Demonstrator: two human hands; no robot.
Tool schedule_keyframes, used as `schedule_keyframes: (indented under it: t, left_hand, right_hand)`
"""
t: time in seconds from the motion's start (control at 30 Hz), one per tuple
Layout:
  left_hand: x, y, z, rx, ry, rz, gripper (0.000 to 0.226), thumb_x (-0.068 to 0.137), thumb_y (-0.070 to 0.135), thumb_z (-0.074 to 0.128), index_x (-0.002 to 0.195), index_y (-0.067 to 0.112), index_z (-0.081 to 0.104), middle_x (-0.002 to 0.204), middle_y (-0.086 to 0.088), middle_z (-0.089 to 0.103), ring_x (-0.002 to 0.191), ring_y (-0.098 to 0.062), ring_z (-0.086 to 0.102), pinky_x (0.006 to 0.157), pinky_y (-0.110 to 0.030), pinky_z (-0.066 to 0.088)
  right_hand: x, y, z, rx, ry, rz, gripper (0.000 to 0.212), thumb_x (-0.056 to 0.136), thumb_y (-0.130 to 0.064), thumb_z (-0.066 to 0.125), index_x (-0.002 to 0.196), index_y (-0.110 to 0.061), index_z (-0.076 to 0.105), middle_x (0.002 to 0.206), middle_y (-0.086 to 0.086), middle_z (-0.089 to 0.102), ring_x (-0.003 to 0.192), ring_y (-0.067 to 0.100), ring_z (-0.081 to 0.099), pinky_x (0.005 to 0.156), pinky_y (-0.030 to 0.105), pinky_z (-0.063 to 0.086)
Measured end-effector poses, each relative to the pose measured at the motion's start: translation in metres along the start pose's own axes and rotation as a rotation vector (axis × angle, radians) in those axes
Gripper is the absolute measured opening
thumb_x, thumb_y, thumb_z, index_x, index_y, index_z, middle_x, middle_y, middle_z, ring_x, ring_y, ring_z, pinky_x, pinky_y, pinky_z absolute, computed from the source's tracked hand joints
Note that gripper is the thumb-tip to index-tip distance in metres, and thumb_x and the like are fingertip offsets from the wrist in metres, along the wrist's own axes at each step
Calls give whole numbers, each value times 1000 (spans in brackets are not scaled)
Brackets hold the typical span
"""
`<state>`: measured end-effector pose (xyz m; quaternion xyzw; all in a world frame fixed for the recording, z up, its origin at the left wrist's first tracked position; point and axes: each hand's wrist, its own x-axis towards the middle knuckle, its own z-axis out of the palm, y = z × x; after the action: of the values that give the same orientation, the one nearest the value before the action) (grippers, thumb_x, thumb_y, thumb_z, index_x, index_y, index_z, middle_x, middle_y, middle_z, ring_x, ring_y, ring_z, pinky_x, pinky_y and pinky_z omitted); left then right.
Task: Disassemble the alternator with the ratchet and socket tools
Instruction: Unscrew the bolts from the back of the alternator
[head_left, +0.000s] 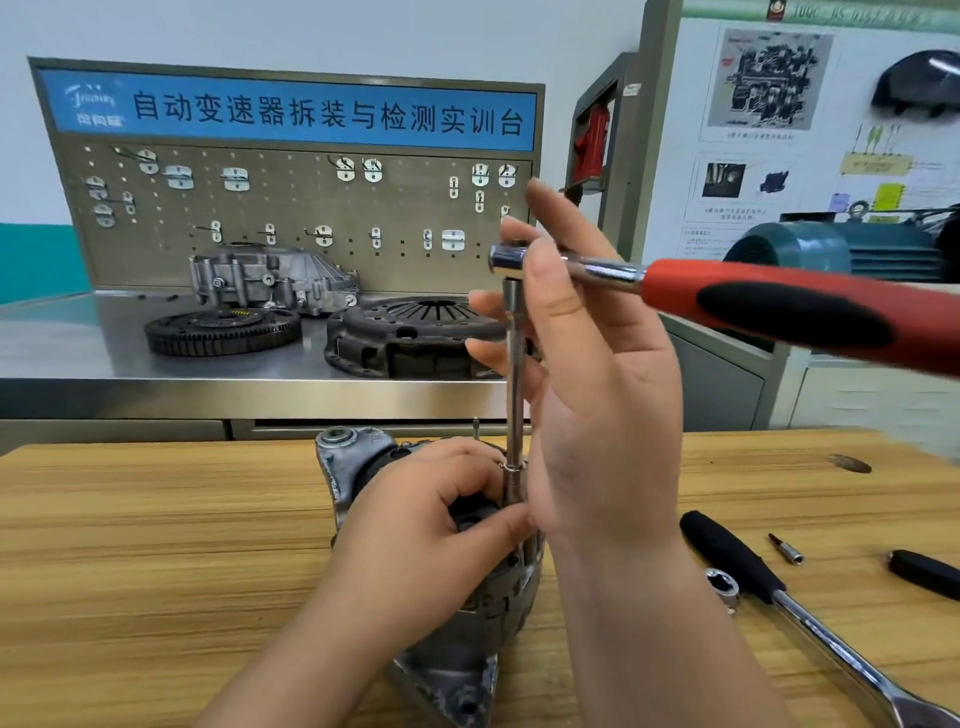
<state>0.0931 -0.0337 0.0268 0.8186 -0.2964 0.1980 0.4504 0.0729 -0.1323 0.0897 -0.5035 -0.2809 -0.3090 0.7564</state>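
We find the alternator (457, 670) standing on end on the wooden table (130, 545). Behind the alternator, to its left, a flywheel (223, 330) lies on a steel bench (78, 358). Our left hand (410, 525) rests on top of the alternator, fingers curled, thumb and forefinger pinching the lower end of the extension bar (514, 374). The bar rises upright from the alternator. Above the alternator, our right hand (587, 374) pinches the neck of the red-handled ratchet (779, 306) between thumb and forefinger; the remaining fingers are spread. Right of the alternator lie a loose socket (723, 584), a black-handled ratchet (810, 623) and a small bit (787, 552).
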Motion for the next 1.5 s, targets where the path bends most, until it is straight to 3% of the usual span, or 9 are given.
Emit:
schedule_keyframes:
  t: [0.27, 0.57, 0.77, 0.93, 1.03, 1.13, 1.23, 1.37, 1.5]
  left_hand:
    - [-1, -2, -1, -72, -14, 47, 41, 69, 53, 57, 75, 16, 74, 93, 12, 68, 95, -10, 64, 79, -36, 51]
    - [0, -2, -1, -39, 1, 4, 48, 64, 61, 56, 72, 16, 73, 89, 15, 68, 91, -4, 62, 78, -34, 51]
    - [0, -2, 1, 14, 19, 36, 43, 67, 54, 60, 75, 13, 71, 89, 15, 67, 92, -4, 61, 78, -32, 50]
    - [-1, -3, -1, -87, -11, 73, 43, 72, 50, 56, 76, 10, 72, 92, 9, 68, 95, -11, 64, 81, -35, 51]
    - [0, -3, -2, -115, -33, 55, 44, 72, 52, 57, 75, 10, 72, 91, 9, 67, 93, -10, 64, 80, -35, 51]
    - [1, -4, -1, -84, -10, 28, 50, 68, 56, 56, 78, 9, 72, 89, 10, 68, 91, -9, 64, 78, -37, 51]
    - [0, -4, 0, -47, -17, 18, 53, 67, 58, 55, 85, 12, 72, 90, 10, 69, 93, -11, 63, 78, -40, 51]
    - [0, -4, 2, -2, -12, 18, 36, 74, 45, 60, 86, 14, 72, 93, 12, 68, 96, -10, 62, 79, -39, 51]
    - [-1, -3, 1, -22, -21, 60, 44, 74, 51, 55, 87, 12, 72, 97, 10, 67, 97, -11, 62, 81, -39, 50]
  right_hand:
    - [2, 0, -6, 201, -24, 183, 48, 83, -55, 41, 115, -26, 63, 99, 3, 75, 67, 16, 68, 61, 24, 55]
    - [0, -2, -2, -17, 20, -22, 23, 91, -23, 57, 107, -35, 69, 88, -12, 67, 78, 11, 59, 64, 20, 52]
    - [2, 1, -4, 78, 29, 109, 23, 91, -36, 50, 104, -31, 69, 103, 4, 73, 69, 15, 66, 60, 23, 52]
    - [3, 0, -6, 165, 7, 209, 41, 86, -49, 43, 105, -20, 64, 89, 7, 75, 59, 16, 65, 58, 24, 52]
    - [2, 1, -4, 104, 28, 167, 33, 87, -47, 54, 106, -26, 69, 87, 4, 73, 62, 15, 64, 58, 24, 52]
    - [1, 2, -3, -25, 37, 28, 22, 88, -29, 59, 106, -32, 71, 80, -8, 66, 72, 12, 60, 64, 25, 51]
    - [0, 1, -2, -104, 22, -88, 25, 89, -19, 60, 105, -35, 70, 95, -15, 70, 88, 7, 62, 86, 36, 52]
    - [0, 1, -3, -56, 1, -23, 20, 90, -26, 57, 101, -34, 70, 89, -10, 68, 73, 14, 65, 63, 24, 52]
    - [1, 1, -4, 106, -18, 122, 25, 94, -39, 46, 102, -29, 67, 89, 3, 73, 55, 15, 63, 53, 24, 51]
